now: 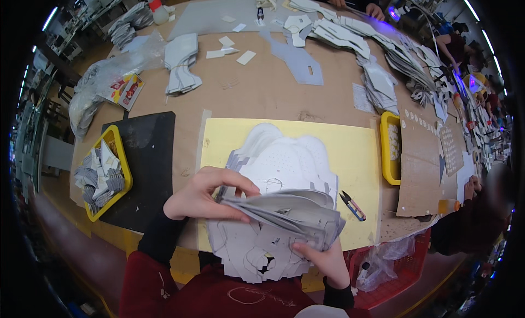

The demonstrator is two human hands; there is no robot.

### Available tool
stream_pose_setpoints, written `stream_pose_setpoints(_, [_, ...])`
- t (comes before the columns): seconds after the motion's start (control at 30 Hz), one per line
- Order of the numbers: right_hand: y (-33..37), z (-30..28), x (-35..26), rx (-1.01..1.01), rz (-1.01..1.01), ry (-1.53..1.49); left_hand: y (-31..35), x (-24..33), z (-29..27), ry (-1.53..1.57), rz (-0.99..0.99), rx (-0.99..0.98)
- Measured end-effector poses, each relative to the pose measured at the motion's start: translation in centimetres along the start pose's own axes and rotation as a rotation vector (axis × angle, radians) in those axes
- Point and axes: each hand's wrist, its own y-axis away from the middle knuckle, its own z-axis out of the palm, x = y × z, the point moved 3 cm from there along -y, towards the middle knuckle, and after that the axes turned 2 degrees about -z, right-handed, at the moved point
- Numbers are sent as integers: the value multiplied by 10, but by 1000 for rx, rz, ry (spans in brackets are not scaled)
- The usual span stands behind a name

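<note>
My left hand (205, 196) pinched closed on left end of layered grey-white panels (290, 222), my right hand (325, 258) gripping right end, thumb on near face, rounded perforated white pieces (290, 154) beyond, flat yellow board (355, 148) beneath.

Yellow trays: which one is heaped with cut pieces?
The left tray, by the black board, piled with grey and white pieces; the right tray, beside the cardboard, shows small pale pieces.

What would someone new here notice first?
Probably the bundle of thin grey-and-white sheets held between the bare left hand and bare right hand, low in the middle. Then the bright yellow rectangular board below, and the yellow plastic tray heaped with grey-and-white pieces at left.
</note>
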Motion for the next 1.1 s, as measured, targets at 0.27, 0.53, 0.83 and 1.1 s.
stream_pose_setpoints(0.27, [23,-17,-33,251,-359,-284,15,30,-2,492,-21,139])
stream_pose_setpoints(0.53, [10,-4,-138,327,-831,64,56,49,41,126,47,409])
stream_pose_setpoints(0.83, [5,45,-157,287,-786,239,-23,43,78,428,-242,410])
stream_pose_setpoints(1.1, [16,54,-158,325,-913,163,-13,93,67,49,-24,317])
